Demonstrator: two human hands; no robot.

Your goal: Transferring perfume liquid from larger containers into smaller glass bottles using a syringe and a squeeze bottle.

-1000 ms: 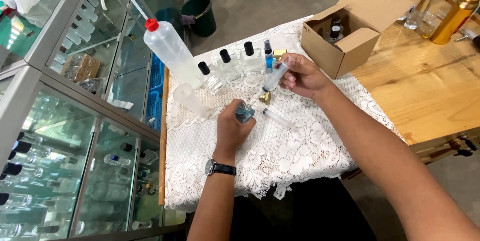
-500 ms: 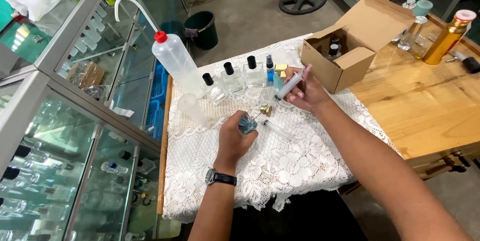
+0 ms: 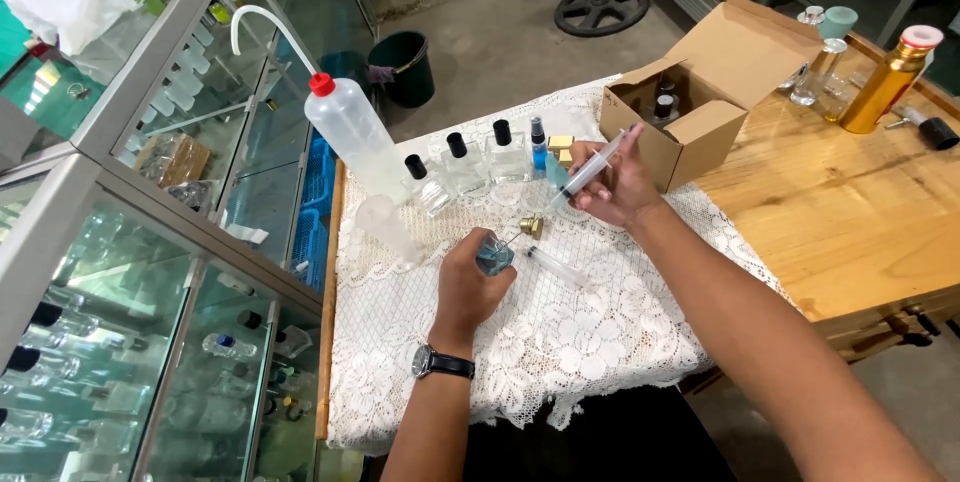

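Syringe [image 3: 590, 168] was gripped in my right hand [image 3: 617, 185], left hand [image 3: 468, 277] closed around the bottle [image 3: 493, 255] — needle had to stay centered in its neck.

Open cardboard box [image 3: 690, 112] (bottles inside) — gold bottle [image 3: 885, 82], green bucket [image 3: 405, 67].

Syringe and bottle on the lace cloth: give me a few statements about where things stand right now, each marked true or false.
1. The right hand holds a syringe. True.
2. The left hand grips a small bottle with blue liquid. True.
3. The cardboard box is closed. False: its flaps are open, with dark-capped bottles inside.
4. The squeeze bottle has a blue cap. False: the cap is red, with a bent white spout.
5. A second syringe lies on the lace cloth. True.
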